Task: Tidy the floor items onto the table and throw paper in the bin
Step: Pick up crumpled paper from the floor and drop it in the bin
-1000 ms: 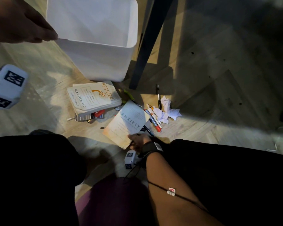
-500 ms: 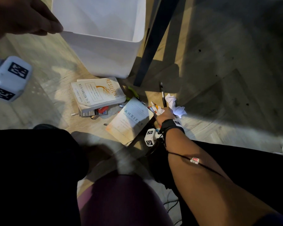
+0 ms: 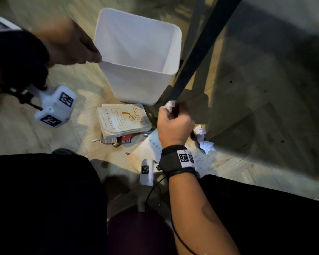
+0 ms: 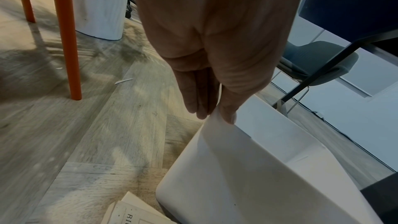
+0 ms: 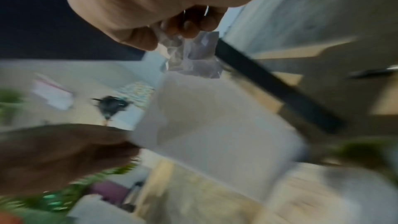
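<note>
On the floor beside the white bin (image 3: 136, 57), I see my left hand (image 3: 68, 45) pinching its rim; my right hand (image 3: 175, 126) clutches crumpled paper (image 5: 191, 57), shown clearly only by the wrist camera, against the black table leg (image 3: 195, 61). More paper (image 3: 204, 140) lies nearby.

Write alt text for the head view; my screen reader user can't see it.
A right hand holds crumpled paper just short of a white bin, which the left hand pinches by the rim. Two books and more crumpled paper lie on the wooden floor.
</note>
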A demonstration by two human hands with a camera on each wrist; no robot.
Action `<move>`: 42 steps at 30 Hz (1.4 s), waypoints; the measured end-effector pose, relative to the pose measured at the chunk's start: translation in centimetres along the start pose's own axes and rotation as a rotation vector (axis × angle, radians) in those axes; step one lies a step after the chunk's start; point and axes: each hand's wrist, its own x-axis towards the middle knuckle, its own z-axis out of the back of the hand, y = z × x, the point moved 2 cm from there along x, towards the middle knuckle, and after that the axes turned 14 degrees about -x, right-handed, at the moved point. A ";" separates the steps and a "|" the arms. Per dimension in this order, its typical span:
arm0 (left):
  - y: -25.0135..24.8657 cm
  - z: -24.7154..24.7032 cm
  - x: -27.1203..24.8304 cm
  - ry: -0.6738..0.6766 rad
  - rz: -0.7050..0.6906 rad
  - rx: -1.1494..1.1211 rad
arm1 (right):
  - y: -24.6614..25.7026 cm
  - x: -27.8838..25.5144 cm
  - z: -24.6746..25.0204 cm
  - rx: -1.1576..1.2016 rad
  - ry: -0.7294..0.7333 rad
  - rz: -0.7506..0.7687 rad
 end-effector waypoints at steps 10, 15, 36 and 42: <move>-0.8 0.0 -0.6 -0.078 -0.018 0.086 | 12.6 6.4 -2.4 0.071 0.146 0.461; -1.0 -0.2 -0.8 -0.055 0.002 0.048 | 7.8 7.4 -2.9 0.052 0.130 0.264; 4.2 -0.9 2.0 0.037 0.071 -0.138 | -26.6 6.6 -3.4 -0.845 0.790 -0.516; 1.0 -1.0 0.2 -0.014 0.067 -0.187 | -27.5 4.5 -0.5 -0.717 0.613 -0.738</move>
